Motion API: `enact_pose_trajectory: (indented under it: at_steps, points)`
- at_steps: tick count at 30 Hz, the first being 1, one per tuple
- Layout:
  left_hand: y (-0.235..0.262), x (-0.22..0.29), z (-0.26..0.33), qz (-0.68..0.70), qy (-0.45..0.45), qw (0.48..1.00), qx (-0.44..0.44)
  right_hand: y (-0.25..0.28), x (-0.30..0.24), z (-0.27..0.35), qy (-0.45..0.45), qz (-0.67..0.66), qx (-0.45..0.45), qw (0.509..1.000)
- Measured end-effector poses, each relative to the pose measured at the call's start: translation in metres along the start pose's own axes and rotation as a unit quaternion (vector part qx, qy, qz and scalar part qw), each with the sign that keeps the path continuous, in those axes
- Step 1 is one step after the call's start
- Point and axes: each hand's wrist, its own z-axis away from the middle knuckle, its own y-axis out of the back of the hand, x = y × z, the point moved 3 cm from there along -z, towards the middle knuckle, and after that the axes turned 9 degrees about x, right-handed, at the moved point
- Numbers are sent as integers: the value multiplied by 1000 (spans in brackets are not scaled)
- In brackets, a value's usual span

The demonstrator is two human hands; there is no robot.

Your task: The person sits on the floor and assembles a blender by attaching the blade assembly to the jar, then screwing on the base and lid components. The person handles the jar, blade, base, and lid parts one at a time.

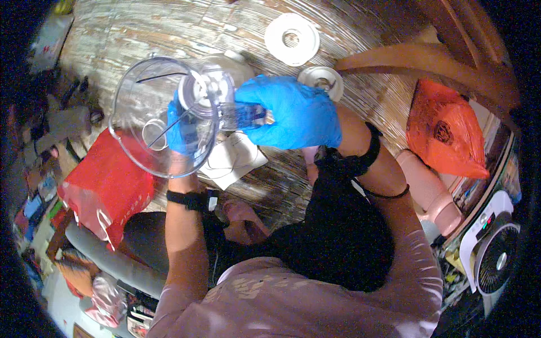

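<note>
Above streaked floor (135,34) | right hand (290,112): grasping clear bowl (129,107) by handle (234,117) | left hand (180,129): against bowl, grip unclear

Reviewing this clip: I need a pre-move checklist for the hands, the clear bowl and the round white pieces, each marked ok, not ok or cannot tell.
1. Right hand on the handle of the clear bowl: ok.
2. Left hand gripping the bowl firmly: cannot tell; it shows only through the clear wall.
3. Both hands gloved: ok, blue gloves.
4. Larger white piece clear of the hands: ok.
5. Smaller white piece fully visible: not ok; the right hand partly covers it.
</note>
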Motion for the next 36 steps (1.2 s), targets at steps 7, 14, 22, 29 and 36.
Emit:
enact_pose_trajectory:
  at_steps: [7,14,22,29,36]
  points:
    - [-19,13,-5,60,9,998,-24,2,4,-5,-67,1,33,997]
    - [-27,3,-8,203,35,977,-56,-51,2,25,-182,-110,157,964]
    - [-31,4,-2,197,15,980,-21,-35,-6,12,-271,-160,-82,946]
    - [-14,8,-27,101,31,991,-87,-26,-5,2,-209,-5,-169,963]
    - [-11,-2,-42,33,-88,993,-73,-33,9,3,-194,-96,-184,959]
